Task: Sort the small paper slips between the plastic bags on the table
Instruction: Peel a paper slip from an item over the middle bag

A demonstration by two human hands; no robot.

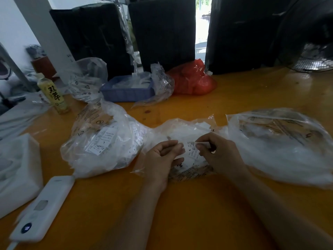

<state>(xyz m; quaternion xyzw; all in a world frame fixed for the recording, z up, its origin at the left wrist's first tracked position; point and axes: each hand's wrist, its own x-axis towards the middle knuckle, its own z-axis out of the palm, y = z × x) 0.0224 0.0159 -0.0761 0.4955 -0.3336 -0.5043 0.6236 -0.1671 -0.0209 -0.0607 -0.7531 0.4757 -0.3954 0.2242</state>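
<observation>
Hands meet over the middle clear plastic bag [182, 130] on the orange desk [198, 204]. Right hand [219, 154] pinches the top edge of a small white paper slip [191, 150] marked S; left hand [162, 156], fingers curled, touches the slip's left side. Slip's long axis runs away from the person. Three slip bags nearby: left clear bag [102, 141], the middle one, right clear bag [281, 145]. Left bag shows L and S slips and lies nearer the left hand.
</observation>
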